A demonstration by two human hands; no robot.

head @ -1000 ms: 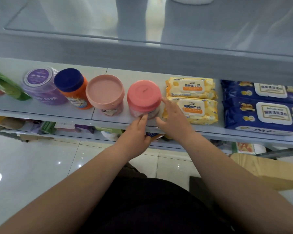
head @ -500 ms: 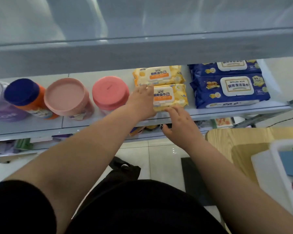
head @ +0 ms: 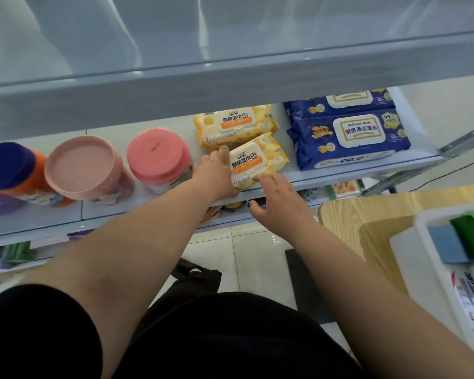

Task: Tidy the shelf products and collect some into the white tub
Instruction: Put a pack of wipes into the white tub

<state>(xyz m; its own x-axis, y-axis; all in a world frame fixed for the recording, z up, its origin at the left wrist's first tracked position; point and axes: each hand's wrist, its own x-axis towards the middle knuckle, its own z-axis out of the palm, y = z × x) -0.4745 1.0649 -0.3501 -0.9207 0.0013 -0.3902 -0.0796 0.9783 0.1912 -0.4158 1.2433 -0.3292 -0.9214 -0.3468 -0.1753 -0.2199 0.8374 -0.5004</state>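
Head view showed the front yellow wipes pack (head: 259,161) lying askew on the shelf (head: 326,177), with the left hand (head: 216,175) laid on its left end, fingers straight. The right hand (head: 279,205), fingers spread, touched its front edge. A rear yellow pack (head: 236,125) lay behind it, a pink-lidded jar (head: 159,157) to the left, blue packs (head: 350,135) to the right, and the white tub (head: 411,263) at lower right.

Left hand (head: 215,175) against front yellow wipes pack (head: 262,157), right hand (head: 279,206) at its edge

L hand (head: 216,175), R hand (head: 281,206) outstretched, fingers (head: 267,178) loose.
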